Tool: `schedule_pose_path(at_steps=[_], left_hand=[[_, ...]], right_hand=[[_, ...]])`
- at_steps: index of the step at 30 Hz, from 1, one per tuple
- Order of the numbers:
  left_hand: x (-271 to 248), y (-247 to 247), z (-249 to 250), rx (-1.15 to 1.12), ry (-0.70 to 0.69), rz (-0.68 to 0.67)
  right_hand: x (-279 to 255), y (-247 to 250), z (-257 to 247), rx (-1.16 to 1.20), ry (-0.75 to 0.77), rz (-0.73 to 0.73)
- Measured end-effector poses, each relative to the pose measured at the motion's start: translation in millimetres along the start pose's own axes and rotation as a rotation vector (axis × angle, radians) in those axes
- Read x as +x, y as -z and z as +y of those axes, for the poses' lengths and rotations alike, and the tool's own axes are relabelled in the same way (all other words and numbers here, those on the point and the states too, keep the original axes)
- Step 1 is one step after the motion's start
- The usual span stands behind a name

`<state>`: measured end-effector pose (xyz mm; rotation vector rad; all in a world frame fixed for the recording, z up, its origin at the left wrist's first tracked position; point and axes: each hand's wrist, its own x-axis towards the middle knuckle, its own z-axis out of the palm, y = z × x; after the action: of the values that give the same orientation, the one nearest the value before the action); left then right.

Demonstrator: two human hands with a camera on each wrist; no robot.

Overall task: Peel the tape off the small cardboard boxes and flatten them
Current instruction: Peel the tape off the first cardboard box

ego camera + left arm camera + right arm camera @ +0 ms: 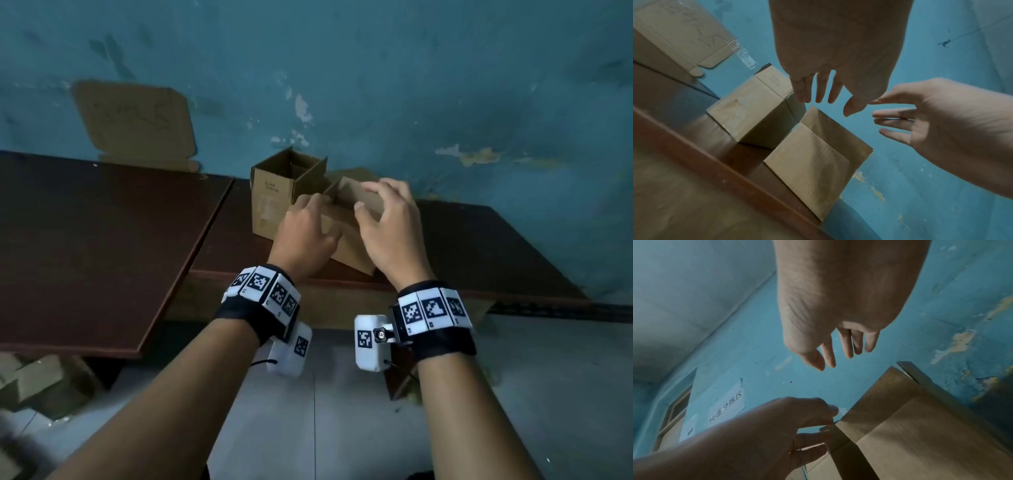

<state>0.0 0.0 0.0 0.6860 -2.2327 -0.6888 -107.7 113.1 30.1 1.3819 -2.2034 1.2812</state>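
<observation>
A small brown cardboard box [346, 254] [813, 162] [920, 434] stands on the dark brown table [496, 250] near its front edge, with its top flaps up. My left hand [308, 222] [824, 97] hovers over the box's left side, fingers straight and loose; in the right wrist view the left hand [818, 426] has fingertips right at a raised flap [838, 439]. My right hand [380, 202] [838, 356] [890, 120] is spread over the far right flap, fingers relaxed. Neither hand grips anything. I cannot see any tape on this box.
A second open box [270, 202] [748, 113] stands just behind and to the left, against the blue wall. A flattened carton [137, 123] [674, 32] leans on the wall at the back left. A lower brown tabletop [102, 240] lies to the left, with cardboard pieces [34, 383] underneath.
</observation>
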Motion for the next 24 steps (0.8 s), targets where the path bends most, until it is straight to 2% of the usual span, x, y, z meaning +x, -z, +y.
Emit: schedule_pose_path(at_steps=[8,10,13,18,21,24], left_hand=[[-5,-38,-13,-0.149,0.193,0.089],[-5,-49,-19,-0.176,0.258,0.103],[0,-54,-27,-0.206,0.302,0.044],[8,-65,-45,-0.286,0.385,-0.039],[4,-67,-47,-0.381,0.421,-0.081],[-3,-68,-50,-0.419,0.4,-0.045]], right_hand=[[-23,-2,49,0.039,-0.099,0.131],[-27,-8,65,0.071,-0.2,0.097],[-26,-15,76,0.169,-0.35,0.01],[-24,-25,85,0.171,-0.449,-0.164],[-29,-29,79,0.242,-0.504,-0.186],[-38,-38,69,0.306,-0.529,-0.15]])
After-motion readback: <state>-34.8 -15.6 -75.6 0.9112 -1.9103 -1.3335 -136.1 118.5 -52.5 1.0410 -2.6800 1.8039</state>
